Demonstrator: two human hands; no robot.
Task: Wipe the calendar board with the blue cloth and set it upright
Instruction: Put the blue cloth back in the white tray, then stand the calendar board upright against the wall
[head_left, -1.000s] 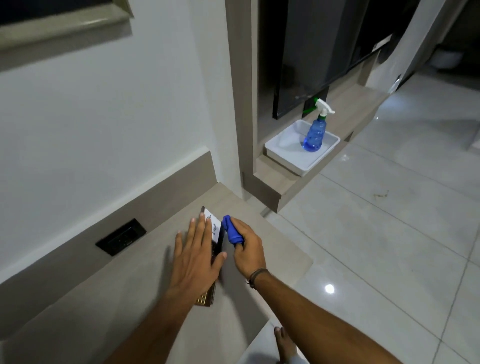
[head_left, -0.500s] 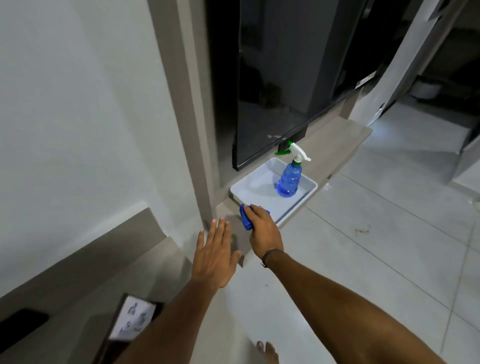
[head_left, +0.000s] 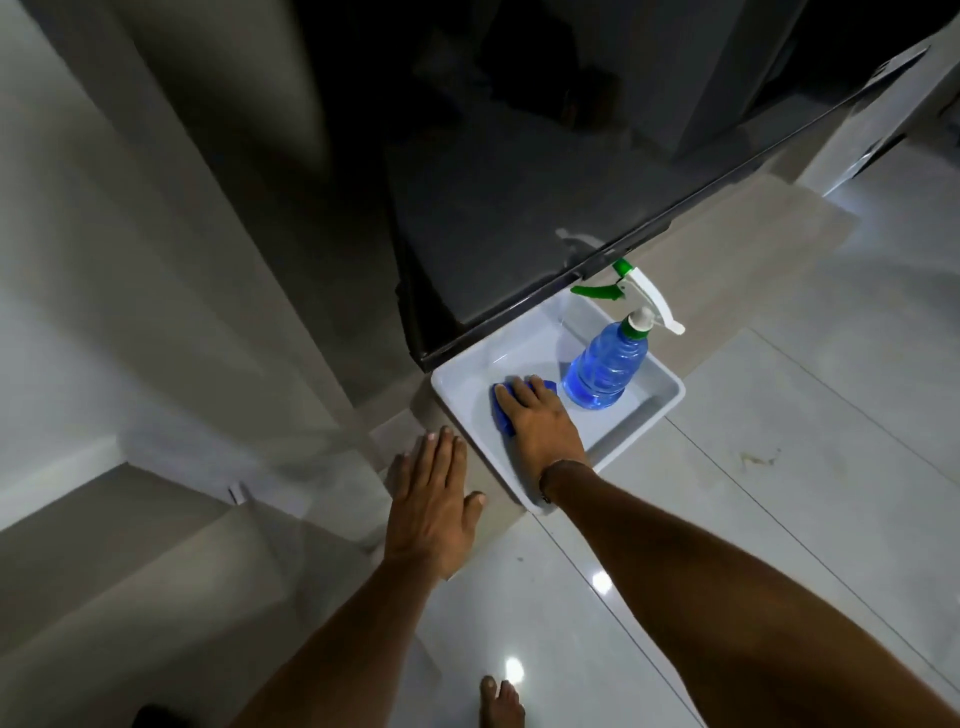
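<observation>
My right hand (head_left: 540, 423) rests inside the white tray (head_left: 660, 410), pressed down on the blue cloth (head_left: 500, 410), which shows only at the hand's left and far edges. My left hand (head_left: 428, 506) hovers flat with its fingers spread, over the beige ledge just left of the tray, holding nothing. The calendar board is out of view; only a dark corner (head_left: 156, 717) shows at the bottom left edge, too little to identify.
A blue spray bottle (head_left: 605, 371) with a white and green trigger stands in the tray's right half. A large dark screen (head_left: 545, 182) hangs over the tray's far side. Glossy floor tiles (head_left: 779, 493) lie to the right. My bare foot (head_left: 501, 701) is below.
I have turned away from the calendar board toward the tray. My right hand carried the blue cloth from the board into the tray. My left hand left the board and followed.
</observation>
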